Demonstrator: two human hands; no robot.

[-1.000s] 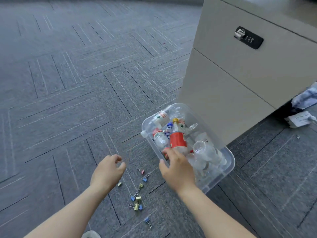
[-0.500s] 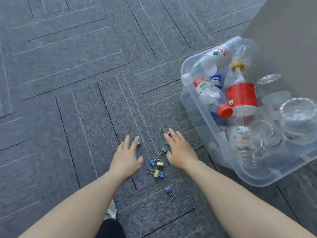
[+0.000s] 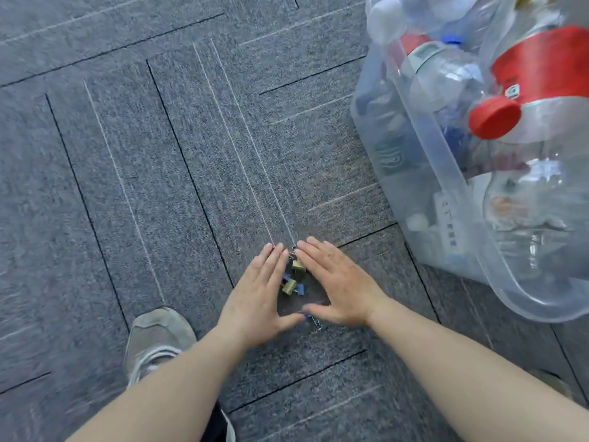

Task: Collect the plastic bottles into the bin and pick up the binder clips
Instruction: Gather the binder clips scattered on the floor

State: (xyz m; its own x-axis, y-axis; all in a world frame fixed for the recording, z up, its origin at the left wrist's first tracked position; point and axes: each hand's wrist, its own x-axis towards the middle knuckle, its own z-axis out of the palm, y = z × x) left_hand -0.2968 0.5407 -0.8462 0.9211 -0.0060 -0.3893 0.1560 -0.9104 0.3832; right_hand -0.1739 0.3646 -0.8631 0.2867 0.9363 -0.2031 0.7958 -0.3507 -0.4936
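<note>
Several small binder clips (image 3: 294, 279), gold and blue, lie bunched on the grey carpet between my two hands. My left hand (image 3: 258, 298) lies flat on the floor at their left, fingers together. My right hand (image 3: 338, 282) lies flat at their right, and the fingertips of both nearly meet beyond the clips. One blue clip (image 3: 314, 320) pokes out under my right thumb. Neither hand holds anything. A clear plastic bin (image 3: 424, 135) stands at the right, full of plastic bottles, among them one with a red cap (image 3: 494, 118) and one with a red label (image 3: 541, 65).
My grey shoe (image 3: 156, 339) rests on the carpet at the lower left, close to my left forearm. Grey carpet tiles (image 3: 143, 138) with dark seams stretch to the left and beyond the hands.
The view has dropped closer to the floor. Both hands have swept inward and now cup the clips, which lie gathered into a tighter bunch than before.
</note>
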